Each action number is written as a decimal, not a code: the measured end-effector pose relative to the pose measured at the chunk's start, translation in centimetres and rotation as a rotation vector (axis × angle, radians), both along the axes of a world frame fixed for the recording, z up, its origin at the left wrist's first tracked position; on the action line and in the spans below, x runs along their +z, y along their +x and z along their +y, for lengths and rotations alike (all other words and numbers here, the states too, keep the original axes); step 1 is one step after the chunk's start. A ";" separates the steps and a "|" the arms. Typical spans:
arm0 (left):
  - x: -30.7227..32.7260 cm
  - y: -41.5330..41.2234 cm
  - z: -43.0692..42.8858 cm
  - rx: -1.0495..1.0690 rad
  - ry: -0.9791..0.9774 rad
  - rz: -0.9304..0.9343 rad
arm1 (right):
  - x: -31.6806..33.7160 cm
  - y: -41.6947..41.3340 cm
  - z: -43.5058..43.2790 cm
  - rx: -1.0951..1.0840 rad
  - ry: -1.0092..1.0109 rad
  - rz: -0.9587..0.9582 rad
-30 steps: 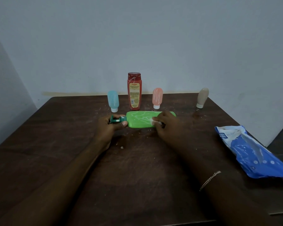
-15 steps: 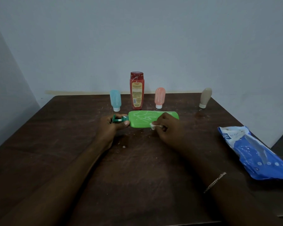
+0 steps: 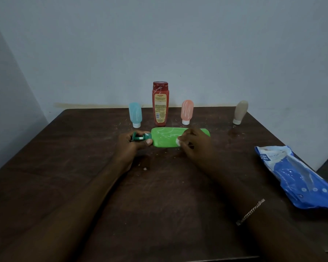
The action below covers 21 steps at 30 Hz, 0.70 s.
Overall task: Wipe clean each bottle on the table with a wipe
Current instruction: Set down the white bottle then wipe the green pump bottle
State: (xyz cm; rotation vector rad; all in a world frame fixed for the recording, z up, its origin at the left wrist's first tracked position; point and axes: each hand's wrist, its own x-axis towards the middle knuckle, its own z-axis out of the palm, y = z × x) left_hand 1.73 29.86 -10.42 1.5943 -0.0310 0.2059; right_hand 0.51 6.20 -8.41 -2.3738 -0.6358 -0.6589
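Table [image 3: 64, 167], dark wood: bare surface wide on both outer sides of the hands and nearer the person than both; its far edge meets the wall just beyond the standing bottles, its right edge runs beyond the packet. Wipes packet [image 3: 299, 176], blue and white, lying flat well to the right of the right hand, near that edge; contents not visible. Green bottle [image 3: 165, 138], lying on its side between the hands, white smears across its face, dark green cap [image 3: 141, 137] pointing left. Left hand [image 3: 131, 146]: fingers curled around the cap and neck, thumb tip against the bottle's shoulder. Right hand [image 3: 195, 144]: fingers bunched, pinching a small white wipe [image 3: 178, 141] pressed to the bottle's right half. Beyond the hands, standing cap-down: blue tube [image 3: 135, 114], pink tube [image 3: 187, 111], beige tube [image 3: 240, 112] well off to the right. Red bottle [image 3: 160, 104] upright between blue and pink tubes, just past the green bottle.
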 end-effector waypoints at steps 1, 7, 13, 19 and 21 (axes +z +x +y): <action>-0.1 0.0 0.0 0.005 0.011 -0.008 | 0.1 0.3 -0.1 -0.040 0.025 0.002; -0.1 0.0 0.0 0.010 0.031 -0.008 | -0.3 0.3 2.2 0.069 -0.027 0.029; 0.1 -0.2 -0.2 -0.011 0.015 -0.035 | -0.2 0.6 0.4 -0.067 0.051 -0.016; 0.0 -0.1 -0.2 -0.007 0.013 0.014 | -0.2 0.0 3.3 0.101 -0.048 -0.003; 0.0 -0.1 -0.1 -0.002 0.009 0.011 | -0.4 -0.3 2.4 0.105 -0.069 0.023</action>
